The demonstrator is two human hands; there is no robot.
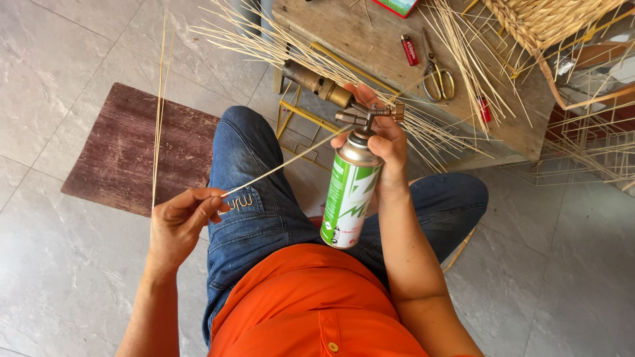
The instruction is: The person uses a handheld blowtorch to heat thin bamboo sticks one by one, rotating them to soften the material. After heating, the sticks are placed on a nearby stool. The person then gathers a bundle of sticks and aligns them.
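left hand [182,215] pinches thin pale cane strip [284,162], light, springy, snaps easily | right hand [383,142] clamped round neck of green-and-white gas canister with brass torch head [348,192], smooth, hefty | both over lap, counter [370,39] ahead

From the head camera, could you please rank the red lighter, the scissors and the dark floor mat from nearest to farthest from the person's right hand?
1. Scissors: on the wooden bench, just up and right of the right hand.
2. Red lighter: on the bench, a little beyond the scissors.
3. Dark floor mat: on the tiles, far off past the left knee.
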